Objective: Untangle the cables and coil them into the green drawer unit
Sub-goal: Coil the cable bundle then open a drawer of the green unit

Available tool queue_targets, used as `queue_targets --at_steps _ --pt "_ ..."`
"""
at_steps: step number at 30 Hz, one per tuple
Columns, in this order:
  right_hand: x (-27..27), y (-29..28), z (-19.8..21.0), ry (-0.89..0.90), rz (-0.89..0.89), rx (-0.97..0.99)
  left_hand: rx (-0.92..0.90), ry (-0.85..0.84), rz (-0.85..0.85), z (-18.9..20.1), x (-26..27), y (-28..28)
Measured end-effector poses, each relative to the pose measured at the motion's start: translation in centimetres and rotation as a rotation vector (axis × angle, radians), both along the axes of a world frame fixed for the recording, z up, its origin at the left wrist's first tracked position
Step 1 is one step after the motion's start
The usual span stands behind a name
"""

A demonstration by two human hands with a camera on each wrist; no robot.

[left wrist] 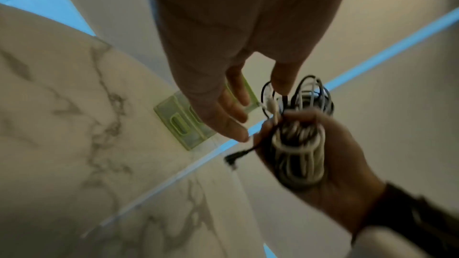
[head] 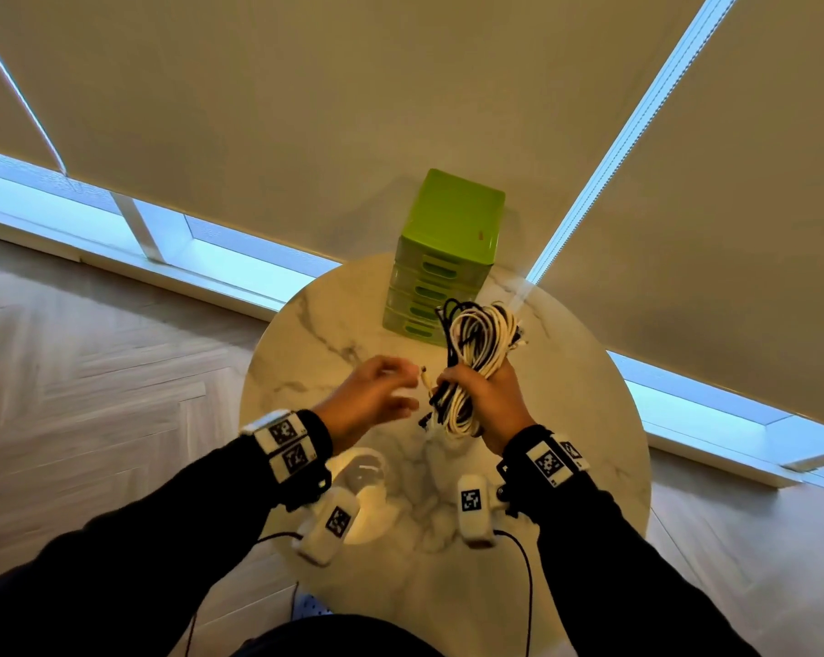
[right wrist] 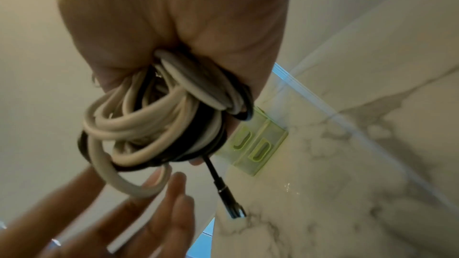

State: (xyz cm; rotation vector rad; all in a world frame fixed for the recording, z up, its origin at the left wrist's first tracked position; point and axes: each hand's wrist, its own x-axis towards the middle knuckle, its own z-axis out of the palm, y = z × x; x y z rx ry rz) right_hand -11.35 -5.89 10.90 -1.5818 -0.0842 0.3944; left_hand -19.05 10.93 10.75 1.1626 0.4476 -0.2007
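Observation:
A tangled bundle of white and black cables (head: 478, 343) is held up over the round marble table (head: 305, 334), and my right hand (head: 476, 395) grips its middle in a fist. Its loops (right wrist: 154, 125) bulge out below the fist, and a black plug (right wrist: 224, 191) hangs free. My left hand (head: 395, 391) hovers just left of the bundle with fingers (left wrist: 223, 123) straight and spread, holding nothing; a white plug end (head: 424, 372) pokes toward it. The green drawer unit (head: 448, 248) stands at the table's far edge behind the bundle, all drawers closed.
Lowered roller blinds (head: 305, 111) and window sills run behind the table. Pale herringbone floor (head: 92, 353) lies to the left. Something clear and shiny (head: 365, 471) sits on the table under my left wrist. Black wires hang from my wrist cameras.

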Motion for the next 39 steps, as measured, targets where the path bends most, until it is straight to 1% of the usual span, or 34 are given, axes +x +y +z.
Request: queue_targets --at_steps 2,5,8,11,14,17,19,24,26,27,29,33,36,39 --pt "0.1 0.4 -0.2 0.027 -0.051 0.05 0.121 -0.075 -0.052 -0.8 -1.0 -0.9" --pt "0.1 0.9 -0.2 0.076 -0.108 0.112 0.308 -0.172 0.009 -1.4 -1.1 -1.4" --pt "0.2 1.1 -0.3 0.131 -0.118 0.15 0.342 -0.21 0.068 -1.6 -0.8 -1.4" --pt "0.4 0.9 -0.7 0.146 -0.084 0.141 0.368 -0.26 0.037 -2.0 -0.7 -1.9" --pt "0.5 0.8 -0.4 0.142 -0.021 0.12 0.45 -0.296 -0.012 -2.6 -0.2 -2.5" --pt "1.2 0.6 -0.6 0.065 0.022 0.017 0.389 -0.262 -0.054 -3.1 0.4 -2.6" --pt "1.4 0.4 -0.6 0.06 0.047 -0.016 0.37 -0.245 -0.075 -3.1 0.7 -2.2" --pt "2.5 0.0 -0.9 0.042 0.071 -0.05 0.649 -0.33 -0.247 -3.5 2.3 0.1" --pt "3.2 0.0 -1.2 0.038 0.076 -0.082 0.681 -0.315 -0.225 -4.1 2.9 1.0" --pt "3.5 -0.1 -1.4 0.051 0.069 -0.087 0.66 -0.291 -0.186 -4.5 3.2 1.5" --pt "4.1 -0.1 -1.9 0.057 0.06 -0.109 0.56 -0.225 -0.107 -5.5 4.0 2.1" --pt "6.0 -0.1 -3.5 0.031 0.063 -0.159 0.356 -0.041 0.004 -8.6 6.8 2.4" --pt "7.5 -0.2 -5.1 0.026 0.081 -0.158 0.241 0.061 0.094 -11.3 10.1 1.8" --pt "8.5 -1.0 -6.6 0.018 0.127 -0.17 0.063 0.137 0.219 -13.5 13.5 0.7"
